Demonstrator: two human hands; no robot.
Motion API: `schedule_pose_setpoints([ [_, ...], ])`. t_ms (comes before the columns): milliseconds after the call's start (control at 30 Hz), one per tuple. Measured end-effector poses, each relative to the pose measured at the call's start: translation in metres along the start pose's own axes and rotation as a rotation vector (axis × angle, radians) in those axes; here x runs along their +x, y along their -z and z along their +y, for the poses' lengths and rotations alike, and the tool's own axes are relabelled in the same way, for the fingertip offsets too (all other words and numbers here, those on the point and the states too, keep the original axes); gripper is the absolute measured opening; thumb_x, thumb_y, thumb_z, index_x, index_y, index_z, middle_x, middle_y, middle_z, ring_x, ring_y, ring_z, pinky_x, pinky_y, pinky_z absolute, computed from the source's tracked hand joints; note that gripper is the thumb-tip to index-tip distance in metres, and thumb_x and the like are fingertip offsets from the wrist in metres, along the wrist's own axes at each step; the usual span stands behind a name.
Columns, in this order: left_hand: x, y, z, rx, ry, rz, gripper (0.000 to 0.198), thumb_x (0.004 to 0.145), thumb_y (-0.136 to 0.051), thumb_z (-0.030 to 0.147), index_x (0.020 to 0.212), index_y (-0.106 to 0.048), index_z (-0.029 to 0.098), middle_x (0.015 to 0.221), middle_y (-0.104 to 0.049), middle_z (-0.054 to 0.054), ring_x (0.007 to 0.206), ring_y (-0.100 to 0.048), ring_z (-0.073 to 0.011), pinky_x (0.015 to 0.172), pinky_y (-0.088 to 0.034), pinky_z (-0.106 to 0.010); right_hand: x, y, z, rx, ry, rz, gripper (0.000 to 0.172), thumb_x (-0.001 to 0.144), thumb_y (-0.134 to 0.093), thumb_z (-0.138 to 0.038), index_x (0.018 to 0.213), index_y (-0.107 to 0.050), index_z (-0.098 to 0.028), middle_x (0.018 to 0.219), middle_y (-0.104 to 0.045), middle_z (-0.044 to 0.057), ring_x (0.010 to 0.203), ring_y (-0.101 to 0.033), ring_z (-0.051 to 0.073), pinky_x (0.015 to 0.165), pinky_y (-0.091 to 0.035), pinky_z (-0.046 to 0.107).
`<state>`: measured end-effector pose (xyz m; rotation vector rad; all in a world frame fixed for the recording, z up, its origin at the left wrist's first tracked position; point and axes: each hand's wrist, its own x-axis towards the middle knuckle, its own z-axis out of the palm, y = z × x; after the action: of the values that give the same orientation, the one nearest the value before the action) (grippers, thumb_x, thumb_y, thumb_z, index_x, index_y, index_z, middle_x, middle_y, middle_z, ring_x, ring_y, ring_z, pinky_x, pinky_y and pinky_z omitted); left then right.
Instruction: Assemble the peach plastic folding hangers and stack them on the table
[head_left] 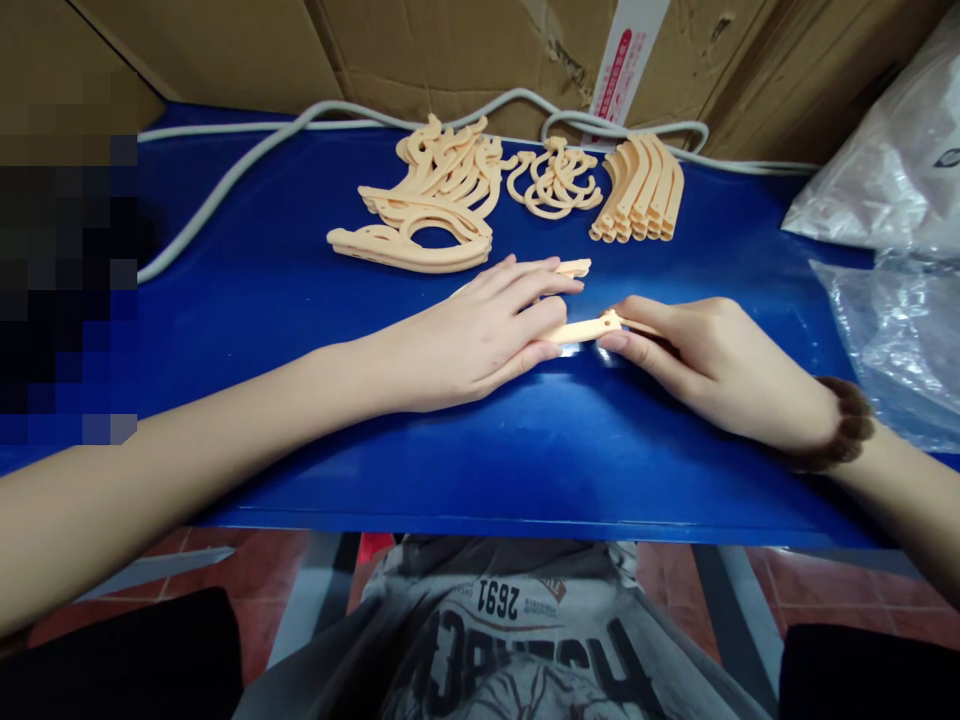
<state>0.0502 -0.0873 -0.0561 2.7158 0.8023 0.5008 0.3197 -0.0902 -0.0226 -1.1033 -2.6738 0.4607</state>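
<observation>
My left hand [502,330] lies palm down over the blue table, its thumb and index finger closed on a cream plastic hanger arm [581,331]. Under its other fingers, the end of another cream piece [575,268] sticks out; most of it is hidden. My right hand [697,350] pinches a thin cream plastic piece [639,327] against the holed end of the hanger arm. The palm hides most of that thin piece, so its full shape does not show.
Behind my hands lie curved cream hanger pieces [450,180], a pile of cream hooks [556,183] and stacked hanger arms [641,190]. A grey cable [247,180] runs along the back by cardboard boxes [450,60]. Clear plastic bags [892,160] stand right.
</observation>
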Motion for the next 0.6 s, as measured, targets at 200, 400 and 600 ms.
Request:
schedule_pose_setpoints([
  [200,-0.0012,-0.0026,-0.0018,-0.006,-0.032,0.018,0.032,0.115,-0.039,0.033,0.126,-0.063,0.015,0.166,-0.052,-0.018,0.164,-0.038,-0.0347,0.136,-0.031,-0.058,-0.0076,-0.0034,0.0017,-0.311,0.061,0.056,0.061,0.116,-0.023,-0.057,0.105,-0.069,-0.019,0.086,-0.076,0.009,0.066,-0.064,0.02,0.061,-0.034,0.03],
  [400,-0.0016,-0.002,-0.001,-0.005,-0.041,0.028,0.033,0.116,-0.038,0.034,0.124,-0.064,0.015,0.162,-0.056,-0.017,0.162,-0.04,-0.0334,0.134,-0.033,-0.058,-0.0084,-0.0041,-0.0011,-0.545,0.078,0.055,0.064,0.117,-0.018,-0.052,0.108,-0.072,-0.017,0.091,-0.079,0.008,0.067,-0.066,0.019,0.058,-0.027,0.033],
  [600,-0.0015,-0.0012,-0.0008,-0.006,-0.056,0.035,0.033,0.117,-0.037,0.032,0.122,-0.064,0.015,0.161,-0.057,-0.017,0.162,-0.04,-0.03,0.135,-0.033,-0.052,-0.0098,-0.0086,0.0017,-0.662,0.136,0.147,0.058,0.118,-0.026,-0.049,0.108,-0.074,-0.018,0.085,-0.075,0.006,0.069,-0.065,0.018,0.058,-0.025,0.033],
])
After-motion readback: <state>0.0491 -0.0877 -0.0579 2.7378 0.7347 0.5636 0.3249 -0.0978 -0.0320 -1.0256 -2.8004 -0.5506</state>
